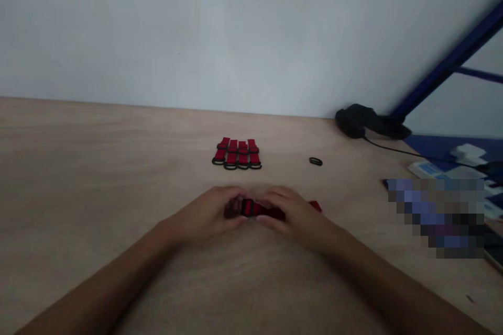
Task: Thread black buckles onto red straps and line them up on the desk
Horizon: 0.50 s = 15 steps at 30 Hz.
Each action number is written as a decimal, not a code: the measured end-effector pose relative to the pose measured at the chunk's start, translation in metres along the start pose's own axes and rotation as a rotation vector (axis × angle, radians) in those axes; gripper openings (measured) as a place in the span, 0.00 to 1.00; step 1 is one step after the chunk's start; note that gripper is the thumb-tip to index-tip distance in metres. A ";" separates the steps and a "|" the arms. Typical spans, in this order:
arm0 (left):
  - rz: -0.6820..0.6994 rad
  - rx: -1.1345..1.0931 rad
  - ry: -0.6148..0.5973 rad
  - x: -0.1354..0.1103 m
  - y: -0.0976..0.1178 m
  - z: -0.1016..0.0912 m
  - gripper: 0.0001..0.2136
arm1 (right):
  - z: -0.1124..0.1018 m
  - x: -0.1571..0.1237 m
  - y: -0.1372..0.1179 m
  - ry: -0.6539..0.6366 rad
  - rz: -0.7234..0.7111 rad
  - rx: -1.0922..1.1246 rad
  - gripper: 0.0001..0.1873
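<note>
Four straps (232,158) and a ring (316,161) lie beyond left hand (210,213) and right hand (296,215), both gripping red webbing (271,212).

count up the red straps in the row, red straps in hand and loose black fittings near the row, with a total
Red straps in the row: 4
Held red strap: 1
Loose black fitting: 1
Total: 6

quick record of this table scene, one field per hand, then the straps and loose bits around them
left hand: holds red strap beside its black buckle
right hand: holds same strap, red end showing beyond it
row behind: four red straps, black fittings
loose: black ring, right of row
back right: black object with cable
</note>
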<state>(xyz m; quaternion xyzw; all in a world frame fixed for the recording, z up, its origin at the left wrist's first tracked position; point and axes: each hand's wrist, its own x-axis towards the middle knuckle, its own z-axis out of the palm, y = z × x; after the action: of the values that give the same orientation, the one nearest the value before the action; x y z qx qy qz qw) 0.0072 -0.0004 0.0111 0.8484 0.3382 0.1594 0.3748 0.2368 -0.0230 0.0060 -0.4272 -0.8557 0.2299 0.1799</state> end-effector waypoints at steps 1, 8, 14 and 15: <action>0.034 0.008 0.005 0.001 0.003 0.003 0.11 | 0.004 0.001 -0.001 -0.003 -0.018 -0.001 0.12; 0.208 0.059 -0.049 0.004 0.006 0.005 0.09 | 0.003 0.004 0.001 -0.093 -0.102 0.090 0.06; 0.285 0.104 -0.044 -0.001 0.005 -0.005 0.10 | -0.007 0.001 0.000 -0.147 -0.101 0.154 0.10; 0.285 0.111 -0.028 -0.003 0.004 -0.008 0.10 | -0.010 0.000 0.000 -0.150 -0.095 0.152 0.11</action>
<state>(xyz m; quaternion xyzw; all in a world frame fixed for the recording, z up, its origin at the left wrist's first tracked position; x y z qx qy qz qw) 0.0032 -0.0003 0.0193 0.9093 0.2174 0.1804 0.3057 0.2421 -0.0207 0.0139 -0.3531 -0.8662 0.3164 0.1580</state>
